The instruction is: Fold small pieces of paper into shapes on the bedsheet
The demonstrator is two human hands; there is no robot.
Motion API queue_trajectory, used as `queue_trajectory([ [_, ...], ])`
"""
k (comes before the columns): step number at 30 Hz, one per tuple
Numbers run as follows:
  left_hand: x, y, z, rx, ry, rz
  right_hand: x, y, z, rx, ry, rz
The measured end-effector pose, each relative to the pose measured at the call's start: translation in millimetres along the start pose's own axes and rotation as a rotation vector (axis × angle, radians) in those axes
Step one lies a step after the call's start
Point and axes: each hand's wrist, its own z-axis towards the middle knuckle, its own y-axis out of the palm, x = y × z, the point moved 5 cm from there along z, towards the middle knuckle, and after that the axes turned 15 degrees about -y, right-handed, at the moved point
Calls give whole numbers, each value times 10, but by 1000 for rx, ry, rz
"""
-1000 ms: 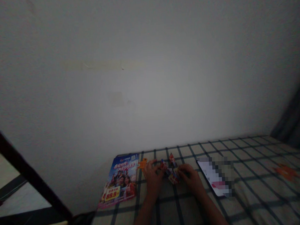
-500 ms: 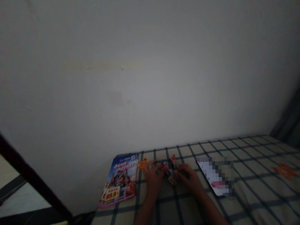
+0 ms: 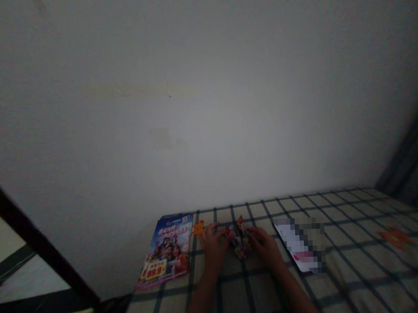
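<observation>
A small folded piece of colourful printed paper (image 3: 239, 247), red, white and dark, lies between my two hands on the checked cloth. My left hand (image 3: 213, 241) pinches its left side between thumb and fingers. From the right, my right hand (image 3: 264, 244) has its fingertips closed on the paper's right edge. One red corner points up and away from me. Dim light and blur hide the exact folds.
A stack of printed flyers (image 3: 169, 250) lies left, with an orange paper shape (image 3: 198, 227) beside it. A pixelated flat device (image 3: 296, 245) sits to the right. Farther right is another orange piece (image 3: 396, 237). The checked cloth (image 3: 343, 210) meets a white wall (image 3: 228, 128).
My right hand has moved slightly to the right, and the folded paper's right side has shifted a little with it. My left hand stays nearly in place.
</observation>
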Motion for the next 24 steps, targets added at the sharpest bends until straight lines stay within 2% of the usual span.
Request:
queue_trajectory([
  [11,-5,1,4,-11,25,-23,134,3,6,-8,-14,33],
  [24,37,-47,-10,-33,-7,2,23,9,19,-31,1,21],
])
